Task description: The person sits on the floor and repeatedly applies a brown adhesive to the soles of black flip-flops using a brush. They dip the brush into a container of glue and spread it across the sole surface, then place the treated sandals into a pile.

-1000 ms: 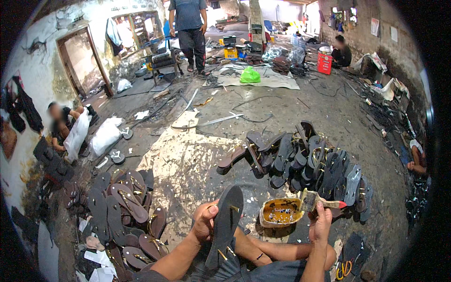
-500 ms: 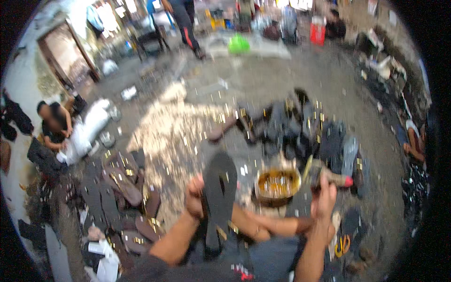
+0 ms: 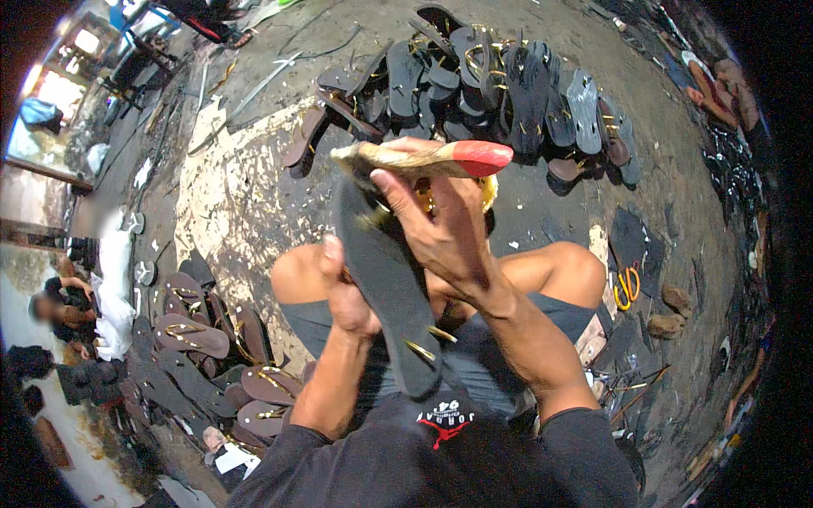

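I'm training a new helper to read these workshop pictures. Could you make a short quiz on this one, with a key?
1. Multiple choice: what does the person's right hand hold?
A) a hammer
B) a brush
C) a cup

2. True or false: the big heap of sandals beyond the hands lies on a table.

3. Fill in the blank: the dark sole is gripped by the person's ____ hand.

Key:
1. B, a brush.
2. False; the heap lies on the floor.
3. Left; the left hand grips it at its side edge.
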A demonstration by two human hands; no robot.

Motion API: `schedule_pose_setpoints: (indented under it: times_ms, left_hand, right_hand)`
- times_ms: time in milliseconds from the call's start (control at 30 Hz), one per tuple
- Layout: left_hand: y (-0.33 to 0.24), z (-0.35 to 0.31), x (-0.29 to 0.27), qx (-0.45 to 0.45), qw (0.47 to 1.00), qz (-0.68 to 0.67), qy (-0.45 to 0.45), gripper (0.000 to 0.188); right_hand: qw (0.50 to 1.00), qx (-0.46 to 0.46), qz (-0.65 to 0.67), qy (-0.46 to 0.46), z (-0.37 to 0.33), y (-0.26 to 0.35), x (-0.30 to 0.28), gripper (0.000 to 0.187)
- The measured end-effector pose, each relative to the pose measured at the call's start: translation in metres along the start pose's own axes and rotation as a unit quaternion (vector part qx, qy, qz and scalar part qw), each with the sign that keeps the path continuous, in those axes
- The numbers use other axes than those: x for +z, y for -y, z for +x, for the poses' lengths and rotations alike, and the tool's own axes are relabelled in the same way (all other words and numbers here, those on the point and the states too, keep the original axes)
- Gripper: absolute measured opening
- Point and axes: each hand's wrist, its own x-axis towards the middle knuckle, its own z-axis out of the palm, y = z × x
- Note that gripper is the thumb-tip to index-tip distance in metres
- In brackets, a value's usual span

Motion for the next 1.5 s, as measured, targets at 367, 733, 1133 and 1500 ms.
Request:
schedule_pose_setpoints:
  times_ms: [367, 733, 1133, 1500]
  left_hand:
    - [0.017, -0.032, -0.016, -0.115, 0.989, -0.087, -0.008, 0.082]
    - [0.006, -0.035, -0.046, -0.052, 0.995, 0.026, -0.084, 0.076]
    - [-0.04, 0.058, -0.029, 0.065, 0.99, -0.117, 0.045, 0.066]
    - [-0.028, 0.056, -0.029, -0.027, 0.997, 0.008, 0.067, 0.053]
  right_hand:
    - [0.986, 0.144, 0.027, 0.081, -0.011, -0.02, -0.021, 0.025]
    - [0.922, 0.322, 0.202, -0.075, -0.026, -0.007, -0.066, 0.032]
    - [0.989, 0.001, 0.126, 0.08, -0.061, 0.018, 0.001, 0.029]
    - [0.97, -0.107, 0.066, 0.207, -0.045, -0.006, -0.004, 0.018]
